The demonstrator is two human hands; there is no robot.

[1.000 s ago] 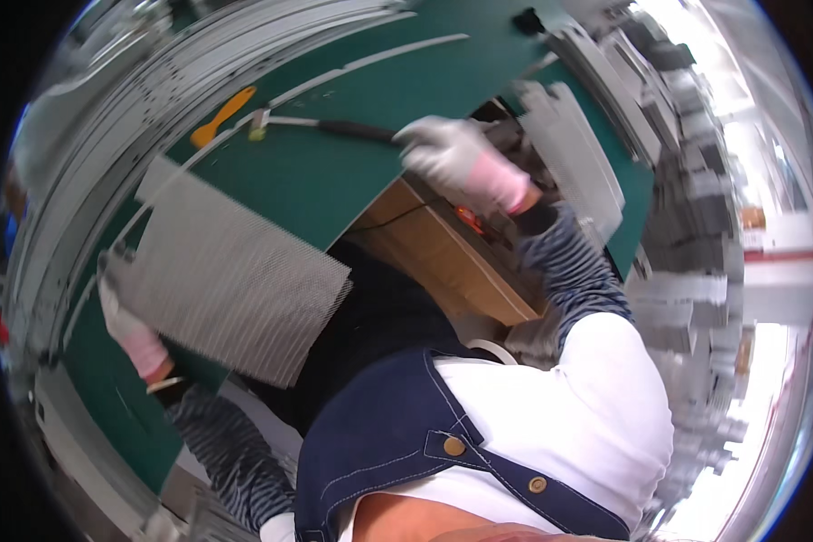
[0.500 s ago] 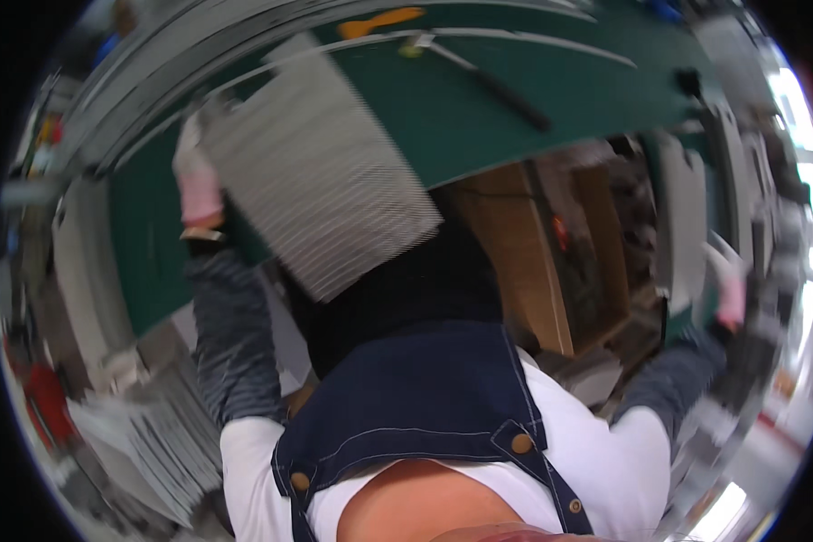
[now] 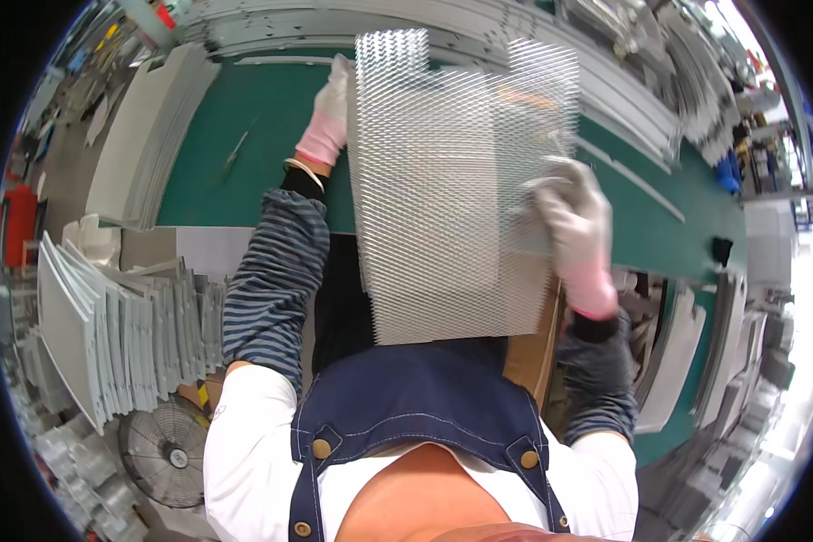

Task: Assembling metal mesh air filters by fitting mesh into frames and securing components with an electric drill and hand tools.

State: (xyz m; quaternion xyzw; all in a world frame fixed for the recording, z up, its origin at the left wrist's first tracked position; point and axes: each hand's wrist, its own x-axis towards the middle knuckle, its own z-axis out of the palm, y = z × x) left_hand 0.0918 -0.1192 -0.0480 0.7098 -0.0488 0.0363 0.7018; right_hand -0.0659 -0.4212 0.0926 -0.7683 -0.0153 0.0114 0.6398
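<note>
In front of me stands a silvery expanded-metal mesh sheet [image 3: 434,208], tilted up, with a notch in its top edge. It partly shows what lies behind it, and a paler rectangle is visible in its middle. My left hand [image 3: 328,113], in a white glove with a pink cuff, grips the sheet's left edge; part of its fingers is hidden behind the mesh. My right hand [image 3: 576,221], gloved alike, is over the sheet's right side with fingers bent inward. Motion smears its fingertips, and what they pinch is unclear.
A green-topped workbench [image 3: 217,172] runs across, with a thin tool [image 3: 236,152] on it. White panels [image 3: 149,135] are stacked at left; more panels [image 3: 117,334] stand below, near a round fan [image 3: 163,452]. Further panels [image 3: 673,361] stand at right. Metal strips [image 3: 623,99] lie along the back.
The mesh sheet has swung from slanting at left to upright before me. My right hand has come from the panels at far right onto the sheet's right side. My left hand still grips its edge.
</note>
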